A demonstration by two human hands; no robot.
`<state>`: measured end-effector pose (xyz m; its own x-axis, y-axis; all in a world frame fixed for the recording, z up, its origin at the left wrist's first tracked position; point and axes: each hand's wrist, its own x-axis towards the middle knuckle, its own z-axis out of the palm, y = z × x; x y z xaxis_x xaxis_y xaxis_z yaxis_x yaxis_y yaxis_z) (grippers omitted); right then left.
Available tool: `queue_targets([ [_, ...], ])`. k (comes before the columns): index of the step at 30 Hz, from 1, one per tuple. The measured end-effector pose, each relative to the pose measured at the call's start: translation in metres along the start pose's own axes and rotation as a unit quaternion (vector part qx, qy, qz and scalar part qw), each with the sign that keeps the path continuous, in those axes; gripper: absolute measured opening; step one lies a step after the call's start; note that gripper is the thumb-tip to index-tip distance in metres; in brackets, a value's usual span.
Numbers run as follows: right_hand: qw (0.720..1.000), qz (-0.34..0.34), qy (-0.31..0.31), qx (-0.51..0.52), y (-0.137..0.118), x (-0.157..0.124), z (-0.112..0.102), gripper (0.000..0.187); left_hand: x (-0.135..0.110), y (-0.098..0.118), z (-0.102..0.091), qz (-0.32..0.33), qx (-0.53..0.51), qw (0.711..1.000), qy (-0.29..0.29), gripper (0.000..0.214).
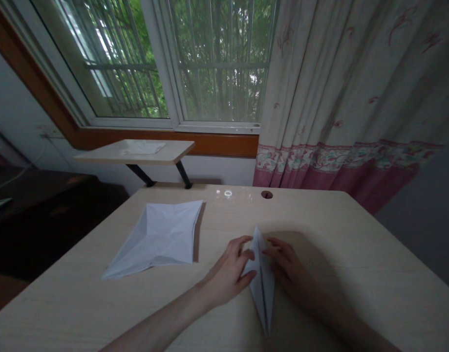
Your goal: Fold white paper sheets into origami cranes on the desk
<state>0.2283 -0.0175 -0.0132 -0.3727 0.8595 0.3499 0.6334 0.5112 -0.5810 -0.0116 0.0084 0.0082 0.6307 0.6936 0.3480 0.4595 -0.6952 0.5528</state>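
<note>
Left hand (227,274) and right hand (288,266), fingers spread and curved, press either side of a narrow folded white paper form (263,286) near the worktop's (319,215) near edge. Uneven pressure could skew its folds. A creased white paper sheet (154,239) lies left.

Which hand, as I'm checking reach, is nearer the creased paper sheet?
Left. The left hand sits right of the creased paper sheet, apart from it; the right hand is farther, beyond the folded paper.
</note>
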Motion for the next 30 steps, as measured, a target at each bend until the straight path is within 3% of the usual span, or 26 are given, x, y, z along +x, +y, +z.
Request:
queue_targets([
  [6,0.997,-0.05,-0.023,-0.059,0.006,-0.001,0.003,0.051,0.002,0.005,-0.006,0.056,0.05,0.995,-0.06,0.018],
  [10,0.993,-0.066,-0.024,-0.097,0.011,-0.003,0.008,0.058,0.002,0.007,-0.009,0.103,0.076,0.987,-0.094,0.025],
  [17,0.989,-0.043,-0.024,-0.14,0.008,-0.006,0.006,0.051,0.002,0.011,-0.012,0.139,0.104,0.978,-0.119,0.03],
  [23,0.988,-0.024,-0.01,-0.149,0.006,-0.006,0.004,0.049,0.002,0.013,-0.013,0.129,0.116,0.981,-0.091,0.021],
  [30,0.975,-0.054,0.051,-0.211,0.013,-0.009,0.008,0.043,-0.003,0.007,-0.005,0.136,0.157,0.978,-0.018,0.02],
])
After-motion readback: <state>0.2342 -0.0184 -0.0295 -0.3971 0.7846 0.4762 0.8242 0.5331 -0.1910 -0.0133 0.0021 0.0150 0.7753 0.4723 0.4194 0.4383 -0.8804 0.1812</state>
